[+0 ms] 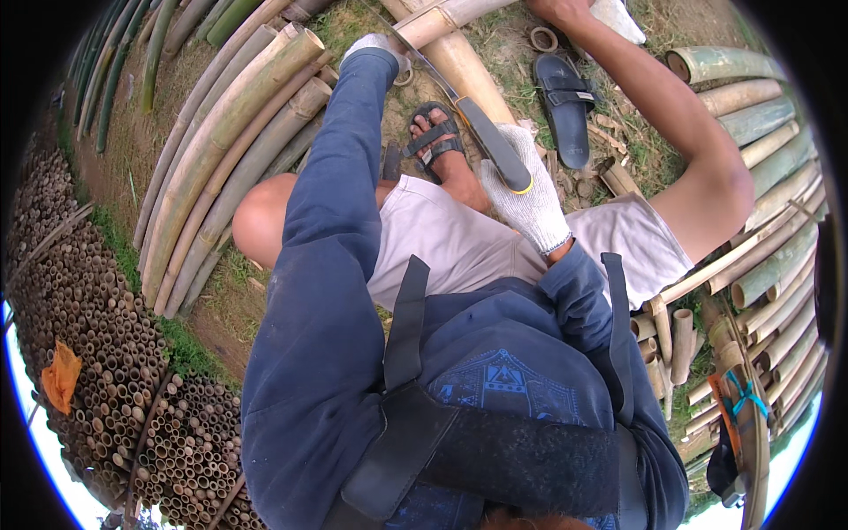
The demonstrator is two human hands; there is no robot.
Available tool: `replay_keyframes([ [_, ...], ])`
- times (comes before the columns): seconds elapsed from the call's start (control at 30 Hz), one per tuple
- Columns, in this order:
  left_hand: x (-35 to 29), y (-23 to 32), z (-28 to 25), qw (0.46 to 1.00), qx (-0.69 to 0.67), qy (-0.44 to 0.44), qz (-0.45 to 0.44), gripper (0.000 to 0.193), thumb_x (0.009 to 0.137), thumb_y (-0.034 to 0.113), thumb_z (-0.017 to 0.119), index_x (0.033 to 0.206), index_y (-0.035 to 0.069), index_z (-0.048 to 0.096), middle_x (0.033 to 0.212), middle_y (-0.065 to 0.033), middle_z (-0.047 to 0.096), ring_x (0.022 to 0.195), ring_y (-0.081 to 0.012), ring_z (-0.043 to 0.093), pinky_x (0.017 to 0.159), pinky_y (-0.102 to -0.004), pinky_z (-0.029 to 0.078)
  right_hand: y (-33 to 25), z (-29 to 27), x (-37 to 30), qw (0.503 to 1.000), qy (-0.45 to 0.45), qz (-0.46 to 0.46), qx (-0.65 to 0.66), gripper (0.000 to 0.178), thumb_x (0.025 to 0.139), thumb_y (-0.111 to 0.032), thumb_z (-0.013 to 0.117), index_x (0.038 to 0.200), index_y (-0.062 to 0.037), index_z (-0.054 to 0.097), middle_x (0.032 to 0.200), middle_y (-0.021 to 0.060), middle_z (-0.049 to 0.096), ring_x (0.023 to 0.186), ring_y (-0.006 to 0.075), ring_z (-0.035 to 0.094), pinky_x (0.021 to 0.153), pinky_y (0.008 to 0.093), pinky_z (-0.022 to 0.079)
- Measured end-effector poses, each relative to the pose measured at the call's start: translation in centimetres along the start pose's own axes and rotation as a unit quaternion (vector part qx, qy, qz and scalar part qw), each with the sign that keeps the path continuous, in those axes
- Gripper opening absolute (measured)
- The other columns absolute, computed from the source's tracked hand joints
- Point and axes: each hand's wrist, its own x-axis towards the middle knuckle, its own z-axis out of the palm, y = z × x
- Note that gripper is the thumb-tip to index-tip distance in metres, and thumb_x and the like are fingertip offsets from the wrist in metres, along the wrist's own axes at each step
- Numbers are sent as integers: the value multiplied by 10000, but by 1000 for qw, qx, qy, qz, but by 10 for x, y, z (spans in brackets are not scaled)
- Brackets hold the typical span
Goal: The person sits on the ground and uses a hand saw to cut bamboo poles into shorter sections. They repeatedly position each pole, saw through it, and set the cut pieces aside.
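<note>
My right hand, in a white knit glove, is closed around the black handle, trimmed in orange and yellow, of a handsaw. Its narrow blade runs up and left, crossing a cut bamboo pole near the pole's left end. Just left of the blade, my left hand, gloved too, is closed at that end; the sleeve hides part of its fingers. Under the pole lies a thicker pale bamboo log. My bare right foot is at the top edge by the pole.
Long bamboo poles lie stacked at the left, and more poles at the right. Many cut bamboo pieces fill the lower left. A loose black sandal and a bamboo ring rest on the ground; my left foot wears a sandal.
</note>
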Motion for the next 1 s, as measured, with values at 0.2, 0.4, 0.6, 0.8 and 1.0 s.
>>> replay_keyframes([
  [0.2, 4, -1, 7, 1000, 18, -3, 20, 518, 900, 455, 729, 1311, 139, 737, 1328, -162, 721, 1225, -344, 695, 1035, -459, 564, -98, -79, -108, 991, -55, 75, -98, 510, 888, 52, 689, 1368, 20, 521, 1286, 218, 627, 1175, 316, 684, 1025, 403, 520],
  [0.4, 16, -2, 18, 999, -18, 18, -29, 507, 896, 434, 715, 1311, 144, 740, 1344, -146, 717, 1231, -341, 694, 1037, -453, 566, -69, -48, -61, 994, -37, 88, -50, 479, 900, 26, 676, 1362, -10, 555, 1232, 196, 629, 1139, 322, 672, 979, 385, 520],
  [0.6, 5, 0, 7, 999, -23, -21, -17, 492, 900, 449, 718, 1306, 173, 745, 1343, -157, 713, 1230, -349, 693, 1033, -458, 569, -6, -2, -2, 1000, -17, 2, -22, 469, 908, 16, 678, 1358, -18, 550, 1219, 176, 599, 1130, 311, 654, 1000, 368, 496],
  [0.8, 7, 3, 3, 999, 24, -31, 19, 508, 905, 454, 718, 1346, 202, 717, 1340, -157, 713, 1234, -351, 688, 1038, -468, 565, -118, -86, -123, 984, -31, 98, -148, 497, 884, 81, 687, 1360, 16, 564, 1215, 221, 658, 1095, 337, 705, 955, 372, 537],
  [1.0, 22, -4, 17, 999, 35, -15, 31, 509, 895, 472, 729, 1313, 181, 738, 1338, -162, 715, 1228, -339, 696, 1037, -452, 569, -42, -29, -15, 996, -27, 81, 16, 532, 864, -40, 730, 1372, -70, 577, 1268, 169, 645, 1165, 348, 682, 993, 377, 526],
])
